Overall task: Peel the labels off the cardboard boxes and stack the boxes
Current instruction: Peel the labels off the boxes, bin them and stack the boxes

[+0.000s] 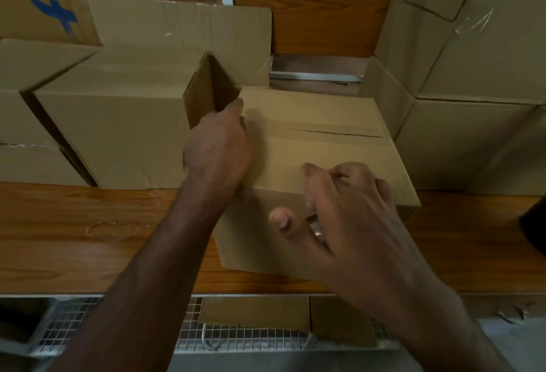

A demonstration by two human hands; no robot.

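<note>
Right hand (351, 209): fingers (339, 176) curled over the near top edge of the box in hand (319, 147), thumb (280, 218) spread out against its front face. A small pale, glossy scrap shows between thumb and forefinger; whether it is pinched label or tape cannot be told.

Left hand (218, 150): fingers bent down at the box's top-left corner, at 10 o'clock from the right hand, tips hidden behind the knuckles; it appears to brace or grip that corner, though the hold itself is not visible.

Box in hand: closed, taped along its top seam, standing on the wooden counter (88, 232), directly beneath both hands. No label is plainly visible on its top or front.

Step, as judged: peeling or checking at the front edge, with the left hand steadying. Next move calls for a clean pull of any remaining strip, then a two-handed lift onto a stack.

Neighbouring box (118, 123): at 9 o'clock, touching the box in hand, one end flap open.

Stacked boxes (472, 76): at 2 o'clock, just beside, piled high.

Box with blue mark (50, 13): at 11 o'clock, behind.

Wire mesh shelf (74, 321): at 6 o'clock, below the counter edge.
</note>
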